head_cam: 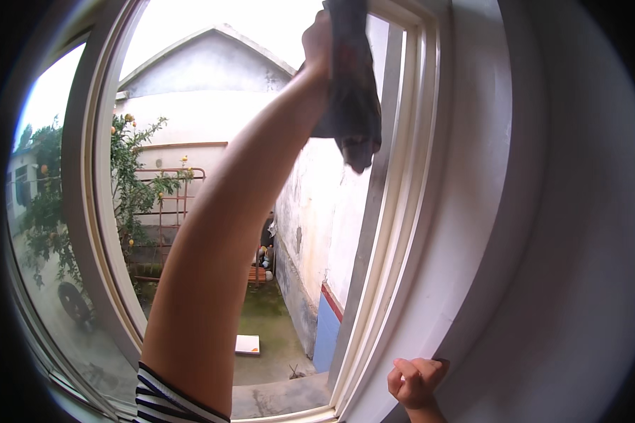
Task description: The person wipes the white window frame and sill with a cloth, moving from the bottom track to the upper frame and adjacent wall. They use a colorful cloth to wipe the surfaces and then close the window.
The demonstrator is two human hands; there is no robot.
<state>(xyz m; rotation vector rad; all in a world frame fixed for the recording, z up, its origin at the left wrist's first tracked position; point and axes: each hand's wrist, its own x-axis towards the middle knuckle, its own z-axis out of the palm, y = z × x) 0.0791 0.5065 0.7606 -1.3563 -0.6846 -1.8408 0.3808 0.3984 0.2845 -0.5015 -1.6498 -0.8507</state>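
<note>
My left hand [317,45] is raised high at the top of the view, its arm stretched up across the window opening. It is closed around a dark cloth [352,79], which hangs down from it beside the upper right part of the cream window frame [420,106]. The fingertips are hidden behind the cloth. Low on the right, my right hand [415,380] rests with curled fingers at the edge of the white window reveal [455,264]. Nothing else shows in that hand.
A glass pane [47,211] fills the left side. Outside stand a fruit tree [132,185], a rusty metal rack [177,206] and a plastered wall [317,227]. A blue board [325,330] leans on the wall; a white flat box [247,344] lies on the ground.
</note>
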